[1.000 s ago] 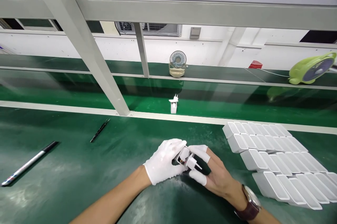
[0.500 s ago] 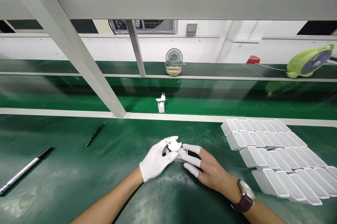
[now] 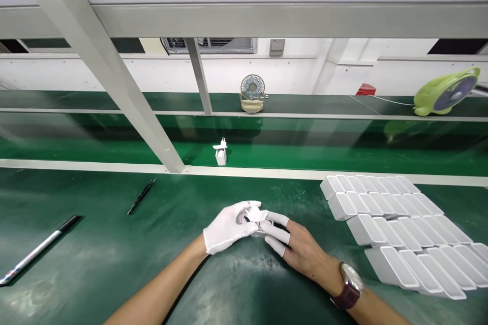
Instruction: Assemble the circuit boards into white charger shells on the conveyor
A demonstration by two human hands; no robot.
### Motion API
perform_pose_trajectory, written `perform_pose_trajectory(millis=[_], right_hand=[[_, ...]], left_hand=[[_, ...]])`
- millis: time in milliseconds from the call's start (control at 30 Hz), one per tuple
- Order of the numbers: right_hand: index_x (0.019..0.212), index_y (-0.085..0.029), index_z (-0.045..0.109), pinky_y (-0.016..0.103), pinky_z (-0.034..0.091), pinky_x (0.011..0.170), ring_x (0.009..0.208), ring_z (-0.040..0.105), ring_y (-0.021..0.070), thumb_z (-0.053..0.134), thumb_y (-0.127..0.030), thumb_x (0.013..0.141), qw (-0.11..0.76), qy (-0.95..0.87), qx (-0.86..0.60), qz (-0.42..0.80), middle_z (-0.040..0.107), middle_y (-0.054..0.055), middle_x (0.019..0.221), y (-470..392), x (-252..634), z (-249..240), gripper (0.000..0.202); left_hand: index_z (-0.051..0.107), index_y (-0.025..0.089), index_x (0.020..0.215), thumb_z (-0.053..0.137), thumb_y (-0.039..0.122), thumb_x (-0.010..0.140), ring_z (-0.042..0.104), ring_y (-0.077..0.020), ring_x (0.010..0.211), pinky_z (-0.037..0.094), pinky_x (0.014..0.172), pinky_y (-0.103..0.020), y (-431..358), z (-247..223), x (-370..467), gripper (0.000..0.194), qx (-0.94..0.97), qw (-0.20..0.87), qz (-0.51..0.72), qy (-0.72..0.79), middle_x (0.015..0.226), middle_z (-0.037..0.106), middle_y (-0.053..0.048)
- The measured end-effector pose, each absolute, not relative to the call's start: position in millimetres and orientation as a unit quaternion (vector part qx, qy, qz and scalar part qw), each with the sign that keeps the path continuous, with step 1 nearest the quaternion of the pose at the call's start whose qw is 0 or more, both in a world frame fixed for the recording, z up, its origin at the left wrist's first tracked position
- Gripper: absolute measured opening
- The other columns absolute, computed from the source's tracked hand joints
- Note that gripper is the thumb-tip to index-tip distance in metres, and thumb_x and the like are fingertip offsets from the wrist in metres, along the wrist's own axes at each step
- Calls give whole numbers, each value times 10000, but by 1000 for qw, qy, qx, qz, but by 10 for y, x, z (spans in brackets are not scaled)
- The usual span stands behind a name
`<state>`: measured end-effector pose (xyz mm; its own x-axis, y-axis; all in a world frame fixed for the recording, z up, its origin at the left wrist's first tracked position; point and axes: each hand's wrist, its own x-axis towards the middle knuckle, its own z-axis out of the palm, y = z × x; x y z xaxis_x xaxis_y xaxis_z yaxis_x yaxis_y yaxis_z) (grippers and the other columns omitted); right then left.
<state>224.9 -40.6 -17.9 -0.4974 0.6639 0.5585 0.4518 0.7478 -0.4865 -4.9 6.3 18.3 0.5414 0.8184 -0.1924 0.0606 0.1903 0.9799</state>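
White plug cap (image 3: pixel 256 214), one: small, smooth, with slim prongs at its upper left; tilted, beside the thumb of the left hand (image 3: pixel 227 228).
White housing (image 3: pixel 260 232), one: mostly hidden; just below the cap, between the left fingers and the covered fingertips of the right hand (image 3: pixel 305 251). Joint between the two: hidden.

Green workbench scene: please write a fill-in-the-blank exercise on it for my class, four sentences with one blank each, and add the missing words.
1. The small part between the person's left hand and right hand is coloured ____.
2. The watch is worn on the person's ____ wrist.
3. The bench top is coloured ____.
4. The open boxes on the bench stand in ____ rows.

Missing words, in order: white; right; green; four.
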Motion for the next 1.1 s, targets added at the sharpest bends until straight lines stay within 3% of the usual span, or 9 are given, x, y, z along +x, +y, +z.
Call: perform_pose_trajectory(millis=[167,300,400,467,567,667,833,967,1100], right_hand=[[1402,-275,505,366,586,928,1174,616,220,558,-132,963,386,-861,-313,110,559,125,1351,-370,2200,-225,465],[1351,-291,548,346,605,857,1070,660,208,571,-131,948,418,-850,-309,82,601,109,1262,-293,2173,-54,434],[1296,-302,586,356,598,855,1066,654,219,598,-123,922,439,-834,-325,78,591,106,1264,-258,2149,68,414],[1273,-289,597,359,597,855,1058,655,223,598,-129,921,428,-839,-321,95,597,110,1246,-251,2118,61,387],[1266,-260,598,342,604,831,1000,671,209,561,-152,944,389,-856,-308,141,629,102,1153,-260,2066,-57,341],[1247,-263,608,336,602,822,980,672,202,562,-166,949,380,-855,-319,155,635,88,1110,-284,2034,-167,317],[1341,-277,537,356,579,908,1092,640,210,556,-157,958,403,-839,-338,140,584,104,1262,-335,2016,-211,402],[1427,-240,427,378,578,908,1108,627,228,566,-194,954,402,-825,-367,150,563,133,1285,-350,2004,-198,496],[1376,-255,489,403,586,871,1022,642,237,541,-184,950,366,-842,-365,159,606,116,1165,-332,1996,-154,435]], left_hand=[[547,170,1341,887,343,639,653,-274,1022,516,872,-415,92,100,-120,799,572,681,273,367,1166,687,-131],[518,141,1370,793,523,727,608,-288,1123,510,795,-330,100,125,-163,797,574,659,357,331,1257,644,-171],[495,132,1388,680,626,791,611,-282,1076,472,630,-269,109,157,-196,797,581,628,403,326,1282,620,-201],[492,132,1394,650,655,798,619,-273,1038,486,652,-285,109,151,-210,808,581,613,420,331,1274,618,-207],[508,154,1391,714,599,773,617,-282,1074,520,794,-350,85,111,-192,789,589,603,411,347,1253,632,-187],[581,186,1327,744,480,792,630,-258,1047,512,880,-385,39,80,-138,632,601,595,370,385,1198,671,-138],[606,149,1263,643,445,885,588,-150,729,500,708,-338,7,110,-73,481,565,616,376,399,1078,686,-113],[583,141,1283,626,417,907,540,-129,715,473,712,-332,14,148,-67,469,556,635,376,381,1079,665,-106],[601,161,1269,641,419,897,553,-142,750,461,699,-324,19,147,-74,454,552,640,372,385,1109,659,-108]])
